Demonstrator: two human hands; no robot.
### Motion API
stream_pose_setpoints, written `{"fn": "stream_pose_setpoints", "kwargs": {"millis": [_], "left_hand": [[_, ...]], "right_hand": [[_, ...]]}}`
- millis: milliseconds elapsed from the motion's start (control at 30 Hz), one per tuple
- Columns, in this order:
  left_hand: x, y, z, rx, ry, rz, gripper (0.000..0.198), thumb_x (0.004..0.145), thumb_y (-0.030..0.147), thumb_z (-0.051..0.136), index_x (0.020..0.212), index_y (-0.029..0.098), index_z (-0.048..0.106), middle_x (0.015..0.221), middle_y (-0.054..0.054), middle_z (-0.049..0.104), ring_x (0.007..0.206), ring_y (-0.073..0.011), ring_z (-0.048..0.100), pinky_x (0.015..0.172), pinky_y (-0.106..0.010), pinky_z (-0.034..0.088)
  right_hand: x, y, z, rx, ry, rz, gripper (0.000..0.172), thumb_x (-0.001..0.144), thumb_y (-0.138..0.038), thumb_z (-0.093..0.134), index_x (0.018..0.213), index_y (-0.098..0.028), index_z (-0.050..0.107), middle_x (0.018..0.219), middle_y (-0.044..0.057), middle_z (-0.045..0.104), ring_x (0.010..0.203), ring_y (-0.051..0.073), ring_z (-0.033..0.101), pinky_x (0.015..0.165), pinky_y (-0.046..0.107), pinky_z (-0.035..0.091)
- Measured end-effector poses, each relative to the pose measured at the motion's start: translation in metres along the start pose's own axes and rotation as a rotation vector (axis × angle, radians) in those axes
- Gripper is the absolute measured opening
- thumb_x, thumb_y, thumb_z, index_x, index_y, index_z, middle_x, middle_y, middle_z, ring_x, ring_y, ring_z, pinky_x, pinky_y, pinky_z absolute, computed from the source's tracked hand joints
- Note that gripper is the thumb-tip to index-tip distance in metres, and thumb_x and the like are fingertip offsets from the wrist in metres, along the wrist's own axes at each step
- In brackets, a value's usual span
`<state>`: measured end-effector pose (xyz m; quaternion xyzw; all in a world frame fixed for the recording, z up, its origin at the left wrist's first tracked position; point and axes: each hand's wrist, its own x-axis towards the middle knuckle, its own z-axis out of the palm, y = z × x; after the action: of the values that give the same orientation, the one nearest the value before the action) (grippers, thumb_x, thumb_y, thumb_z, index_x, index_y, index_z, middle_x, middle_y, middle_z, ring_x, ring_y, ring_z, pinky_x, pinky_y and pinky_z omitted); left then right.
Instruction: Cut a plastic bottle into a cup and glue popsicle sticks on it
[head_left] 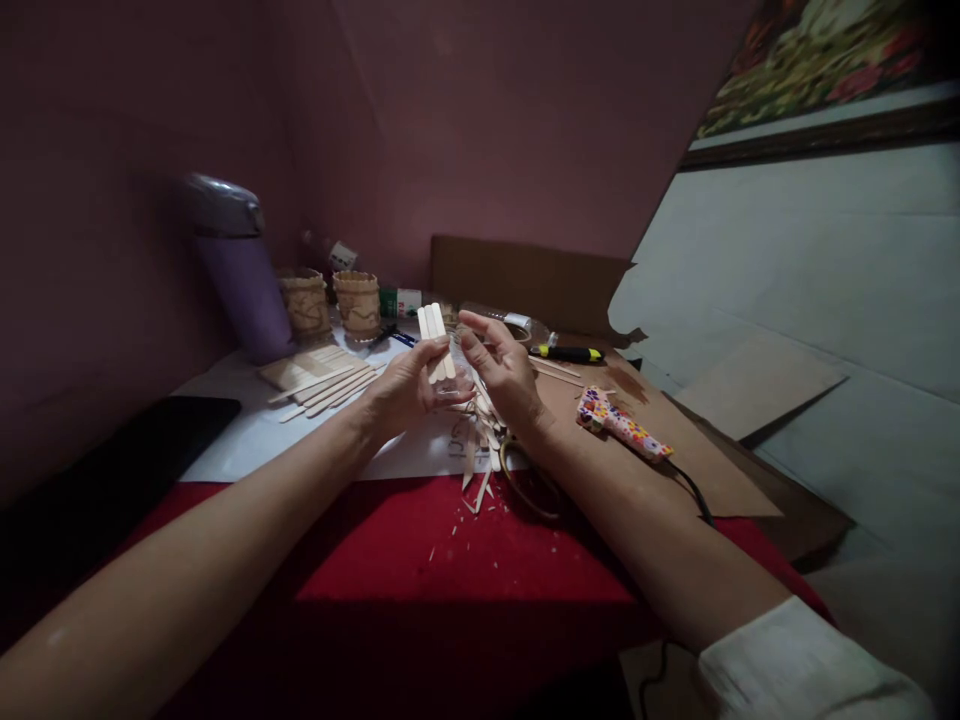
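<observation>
My left hand [414,378] pinches a small panel of craft sticks [433,325] by its side, thumb in front. About three pale sticks stand side by side in it, nearly upright. Just to the right, my right hand [501,368] is raised with its fingers apart and holds nothing. Below the hands lie broken stick pieces and splinters [480,465], spilling from white paper onto the red cloth. The round handles of what look like scissors [531,490] show partly under my right forearm. A stack of craft sticks [326,378] lies left of my left hand.
Two wooden cups [358,306] and a purple flask [247,290] stand at the back left. A flowered glue gun [622,425], its cord trailing right, and a black-and-yellow utility knife [568,354] lie on cardboard [705,475]. Plastic bottles [525,325] lie behind; a dark flat object [172,430] sits left.
</observation>
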<state>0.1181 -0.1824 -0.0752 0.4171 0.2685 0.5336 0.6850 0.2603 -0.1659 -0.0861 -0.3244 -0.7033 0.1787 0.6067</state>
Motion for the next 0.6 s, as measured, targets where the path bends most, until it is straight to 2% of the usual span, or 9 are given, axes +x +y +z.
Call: {"fn": "stream_pose_setpoints", "kwargs": {"millis": [133,300,500,600], "left_hand": [[0.001,0.002,-0.001,-0.026,0.045,-0.009,0.017,0.077,0.025,0.068,0.091,0.018,0.060,0.092,-0.002,0.061,0.066,-0.0148,0.062,0.060,-0.033,0.059],[0.004,0.000,-0.005,-0.038,0.054,0.041,0.019,0.074,0.024,0.072,0.083,0.017,0.057,0.077,0.002,0.052,0.061,-0.0107,0.054,0.057,-0.029,0.057],[0.006,-0.001,-0.007,-0.035,0.059,0.064,0.024,0.071,0.027,0.075,0.084,0.018,0.057,0.081,0.000,0.054,0.067,-0.0126,0.056,0.061,-0.031,0.058],[0.006,-0.001,-0.007,-0.012,0.056,0.080,0.024,0.070,0.027,0.075,0.082,0.017,0.057,0.081,0.000,0.054,0.069,-0.0132,0.057,0.060,-0.029,0.058]], "right_hand": [[-0.006,-0.006,-0.001,-0.125,0.029,-0.188,0.027,0.095,-0.047,0.055,0.095,-0.028,0.076,0.114,0.005,0.068,0.115,0.024,0.058,0.105,0.049,0.042],[-0.010,-0.011,-0.002,-0.252,0.006,-0.361,0.026,0.094,-0.036,0.059,0.077,-0.028,0.077,0.109,0.002,0.071,0.114,0.025,0.053,0.104,0.049,0.040],[-0.011,-0.013,-0.003,-0.264,0.030,-0.374,0.028,0.097,-0.035,0.055,0.083,-0.028,0.078,0.108,0.003,0.071,0.112,0.024,0.054,0.105,0.050,0.039],[-0.011,-0.013,-0.003,-0.251,0.012,-0.389,0.032,0.097,-0.036,0.055,0.077,-0.028,0.078,0.107,0.003,0.072,0.111,0.024,0.055,0.105,0.050,0.039]]}}
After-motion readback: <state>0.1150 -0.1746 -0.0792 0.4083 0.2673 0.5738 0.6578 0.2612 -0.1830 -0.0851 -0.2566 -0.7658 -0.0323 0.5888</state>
